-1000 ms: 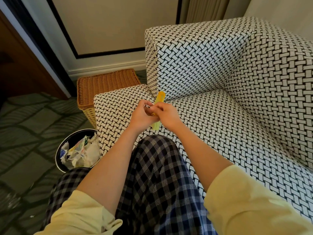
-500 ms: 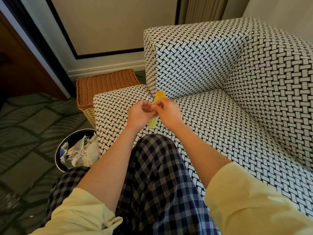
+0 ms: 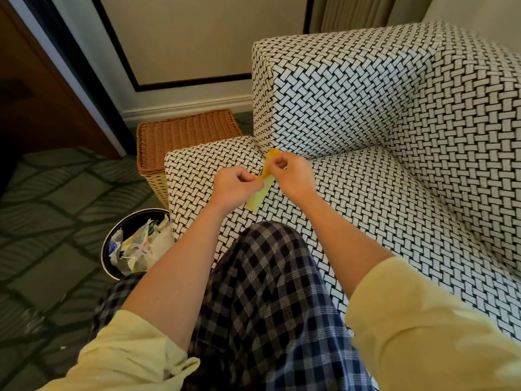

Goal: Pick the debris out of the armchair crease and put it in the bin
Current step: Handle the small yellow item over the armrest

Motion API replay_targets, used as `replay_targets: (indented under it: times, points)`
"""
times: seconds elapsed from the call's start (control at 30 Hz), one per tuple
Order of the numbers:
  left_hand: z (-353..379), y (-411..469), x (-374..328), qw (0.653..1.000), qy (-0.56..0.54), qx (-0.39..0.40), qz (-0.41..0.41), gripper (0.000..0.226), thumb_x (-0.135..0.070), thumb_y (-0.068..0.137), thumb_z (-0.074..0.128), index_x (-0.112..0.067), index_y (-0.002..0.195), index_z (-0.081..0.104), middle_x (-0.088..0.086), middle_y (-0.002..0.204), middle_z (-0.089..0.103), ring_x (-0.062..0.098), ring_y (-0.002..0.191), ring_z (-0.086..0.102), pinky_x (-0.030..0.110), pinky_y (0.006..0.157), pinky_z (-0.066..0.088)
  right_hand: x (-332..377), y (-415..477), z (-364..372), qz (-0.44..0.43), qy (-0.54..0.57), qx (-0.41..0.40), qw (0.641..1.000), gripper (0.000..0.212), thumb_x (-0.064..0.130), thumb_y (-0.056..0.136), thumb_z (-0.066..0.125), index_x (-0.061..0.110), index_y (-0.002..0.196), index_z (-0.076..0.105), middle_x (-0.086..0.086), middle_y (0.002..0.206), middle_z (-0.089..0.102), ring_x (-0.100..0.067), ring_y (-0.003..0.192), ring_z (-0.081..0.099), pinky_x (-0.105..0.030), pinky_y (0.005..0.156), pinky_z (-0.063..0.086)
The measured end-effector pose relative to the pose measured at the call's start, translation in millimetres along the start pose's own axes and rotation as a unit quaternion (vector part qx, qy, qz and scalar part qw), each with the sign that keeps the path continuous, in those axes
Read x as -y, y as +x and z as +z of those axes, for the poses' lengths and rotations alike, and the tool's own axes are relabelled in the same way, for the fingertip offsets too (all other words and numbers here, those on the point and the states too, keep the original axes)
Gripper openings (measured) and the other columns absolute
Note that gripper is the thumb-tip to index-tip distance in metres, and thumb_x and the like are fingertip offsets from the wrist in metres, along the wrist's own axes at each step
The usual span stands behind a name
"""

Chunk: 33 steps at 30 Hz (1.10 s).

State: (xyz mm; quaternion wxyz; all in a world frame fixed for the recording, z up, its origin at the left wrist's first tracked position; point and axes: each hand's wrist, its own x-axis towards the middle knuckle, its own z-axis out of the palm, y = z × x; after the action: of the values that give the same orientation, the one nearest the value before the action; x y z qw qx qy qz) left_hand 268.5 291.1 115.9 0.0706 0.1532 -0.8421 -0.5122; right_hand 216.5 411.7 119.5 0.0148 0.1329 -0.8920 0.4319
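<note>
Yellow plastic strip (image 3: 260, 190) pinched by left hand (image 3: 234, 184) and right hand (image 3: 293, 176) together above the armchair (image 3: 366, 193) seat; tugging could tear it, scattering bits short of the bin (image 3: 105, 249) beside the armchair.

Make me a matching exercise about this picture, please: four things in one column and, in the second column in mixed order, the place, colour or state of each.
Things:
1. yellow strip
2. bin
3. wicker basket
4. armchair

Descriptions:
A. black-and-white woven pattern
B. pinched by the left hand and the right hand
C. on the floor, holding crumpled paper
D. brown, beside the armchair

Pairs: 1-B, 2-C, 3-D, 4-A
</note>
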Motion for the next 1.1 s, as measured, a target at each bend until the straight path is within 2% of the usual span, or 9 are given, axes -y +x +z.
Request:
replay_targets:
  times: [0.2, 0.3, 0.47, 0.53, 0.67, 0.77, 0.87, 0.97, 1.1]
  points:
    - [-32.7, 5.4, 13.3, 1.000, 0.016, 0.018, -0.002, 0.018, 0.000, 0.075, 0.066, -0.008, 0.063, 0.055, -0.001, 0.071, 0.060, -0.002, 0.055, 0.050, 0.009, 0.051, 0.041, -12.6, 24.8, -4.2, 0.090, -0.008, -0.041, 0.995, 0.022, 0.023, 0.094, 0.046, 0.010, 0.103, 0.061, -0.001, 0.087, 0.062, -0.005, 0.053, 0.043, -0.023, 0.048, 0.034]
    - [-34.3, 8.8, 17.5, 1.000, 0.007, 0.005, -0.013, 0.024, -0.003, 0.078, 0.062, -0.015, 0.063, 0.048, -0.003, 0.069, 0.054, 0.007, 0.060, 0.047, 0.015, 0.052, 0.042, -2.1, 31.9, 3.0, 0.111, 0.005, -0.027, 0.993, 0.022, 0.022, 0.094, 0.044, 0.008, 0.103, 0.058, -0.005, 0.085, 0.060, -0.016, 0.060, 0.054, -0.032, 0.054, 0.048]
    - [-38.6, 12.5, 28.1, 0.989, -0.028, 0.094, -0.109, 0.011, -0.011, 0.084, 0.060, -0.017, 0.084, 0.051, -0.003, 0.086, 0.053, 0.009, 0.070, 0.047, 0.019, 0.056, 0.042, 7.4, 30.8, 2.4, 0.278, 0.184, 0.195, 0.922, 0.016, 0.028, 0.093, 0.039, 0.014, 0.093, 0.046, -0.008, 0.071, 0.053, -0.017, 0.052, 0.044, -0.027, 0.055, 0.046]
    - [-36.7, 14.0, 33.5, 0.990, -0.036, 0.078, -0.109, 0.012, -0.011, 0.085, 0.061, -0.014, 0.093, 0.053, -0.002, 0.089, 0.054, 0.010, 0.069, 0.051, 0.019, 0.054, 0.043, 7.6, 31.7, 4.5, 0.263, 0.184, 0.255, 0.912, 0.014, 0.029, 0.093, 0.043, 0.017, 0.100, 0.045, -0.010, 0.072, 0.058, -0.017, 0.053, 0.046, -0.028, 0.058, 0.048]
    - [-36.3, 28.4, 33.3, 0.996, -0.044, -0.019, -0.073, 0.007, -0.010, 0.082, 0.066, -0.005, 0.086, 0.063, 0.002, 0.075, 0.058, 0.010, 0.058, 0.052, 0.015, 0.053, 0.049, 4.2, 47.5, 16.5, 0.246, 0.225, 0.210, 0.919, 0.024, 0.027, 0.092, 0.049, 0.012, 0.111, 0.054, -0.010, 0.078, 0.068, -0.015, 0.060, 0.055, -0.023, 0.057, 0.049]
    - [-45.2, 50.4, 33.0, 0.998, -0.021, -0.053, -0.036, 0.013, -0.014, 0.080, 0.069, -0.014, 0.069, 0.064, -0.002, 0.064, 0.059, 0.011, 0.058, 0.055, 0.026, 0.071, 0.053, 4.8, 65.6, 27.6, 0.243, 0.262, 0.163, 0.919, 0.028, 0.025, 0.090, 0.054, 0.012, 0.114, 0.055, -0.013, 0.101, 0.067, -0.016, 0.076, 0.061, -0.024, 0.063, 0.049]
    - [-55.0, 73.2, 36.6, 0.994, -0.037, -0.096, -0.033, 0.008, -0.012, 0.079, 0.070, -0.020, 0.076, 0.069, -0.008, 0.073, 0.062, 0.018, 0.078, 0.062, 0.041, 0.089, 0.051, 14.8, 85.6, 44.4, 0.211, 0.267, 0.155, 0.927, 0.022, 0.023, 0.090, 0.052, 0.013, 0.109, 0.055, -0.010, 0.113, 0.063, -0.017, 0.095, 0.059, -0.028, 0.073, 0.047]
    - [-61.5, 89.7, 43.3, 0.988, -0.018, -0.144, -0.047, 0.011, -0.011, 0.081, 0.068, -0.013, 0.092, 0.071, -0.009, 0.086, 0.060, 0.011, 0.089, 0.056, 0.031, 0.091, 0.047, 23.2, 99.4, 69.9, 0.188, 0.243, 0.174, 0.936, 0.024, 0.024, 0.088, 0.053, 0.014, 0.109, 0.055, -0.005, 0.113, 0.063, -0.017, 0.105, 0.056, -0.031, 0.081, 0.043]
    - [-72.1, 123.2, 51.8, 0.982, -0.013, -0.173, -0.076, 0.009, -0.017, 0.084, 0.065, -0.014, 0.092, 0.068, -0.008, 0.088, 0.061, 0.007, 0.087, 0.053, 0.017, 0.073, 0.042, 26.7, 123.0, 99.8, 0.150, 0.206, 0.137, 0.957, 0.013, 0.025, 0.086, 0.054, 0.020, 0.098, 0.057, 0.001, 0.106, 0.059, -0.015, 0.101, 0.053, -0.029, 0.085, 0.042]
